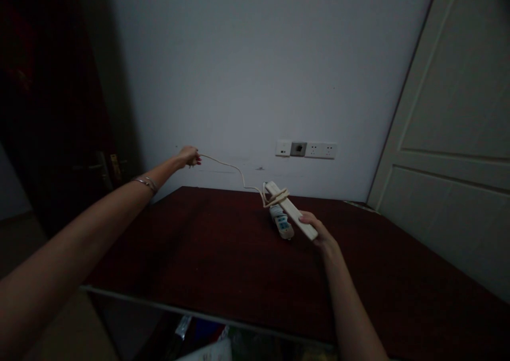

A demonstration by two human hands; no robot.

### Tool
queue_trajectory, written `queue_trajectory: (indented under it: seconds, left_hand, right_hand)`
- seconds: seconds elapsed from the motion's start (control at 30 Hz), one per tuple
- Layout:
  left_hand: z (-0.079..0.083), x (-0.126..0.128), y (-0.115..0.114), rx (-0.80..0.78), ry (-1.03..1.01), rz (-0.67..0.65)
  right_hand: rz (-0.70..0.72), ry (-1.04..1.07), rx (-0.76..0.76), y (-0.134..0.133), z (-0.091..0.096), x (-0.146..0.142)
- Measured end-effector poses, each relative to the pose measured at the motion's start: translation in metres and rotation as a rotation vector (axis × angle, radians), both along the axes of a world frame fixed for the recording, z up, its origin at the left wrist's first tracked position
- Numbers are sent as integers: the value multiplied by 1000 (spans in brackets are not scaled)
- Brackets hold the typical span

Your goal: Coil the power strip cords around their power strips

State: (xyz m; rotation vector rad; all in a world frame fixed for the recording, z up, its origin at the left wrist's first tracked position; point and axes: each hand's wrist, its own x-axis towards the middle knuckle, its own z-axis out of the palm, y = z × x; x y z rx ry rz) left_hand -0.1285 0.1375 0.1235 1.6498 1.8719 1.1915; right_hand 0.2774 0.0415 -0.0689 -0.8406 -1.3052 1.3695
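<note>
My right hand (319, 232) is closed round the near end of a white power strip (289, 208), held tilted above a dark red table (223, 260). The strip's cream cord (235, 169) is still looped a couple of times round its far end. My left hand (188, 155), arm stretched out with a bracelet on the wrist, pinches the free end of the cord and holds it out to the left, above the table's far left corner. A second small white object with a blue label (281, 222) sits just under the strip.
A row of wall sockets (306, 149) is on the white wall behind the table. A pale door (458, 138) stands at the right, a dark door (48, 111) at the left. Bags or clutter (207, 345) lie below the table's near edge.
</note>
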Motion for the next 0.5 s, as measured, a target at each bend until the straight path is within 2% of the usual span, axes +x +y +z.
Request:
queue_trajectory:
  seconds: [0.07,0.13,0.2,0.27,0.37,0.5]
  left_hand:
    - [-15,25,2,-24,-46,-118]
    - [-30,53,-2,-58,-131,-386]
    - [-47,81,-11,-132,-122,-527]
    - [-64,108,-24,-184,-70,-574]
    - [-85,139,-43,-167,0,-629]
    - [-101,158,-63,-194,12,-736]
  right_hand:
    - [-14,82,0,1,-2,-11]
    - [-17,125,3,2,-4,-22]
    - [-14,119,15,3,-5,-29]
    - [9,81,36,4,-6,-34]
    - [49,34,82,8,-8,-37]
    - [25,40,114,13,-12,-38]
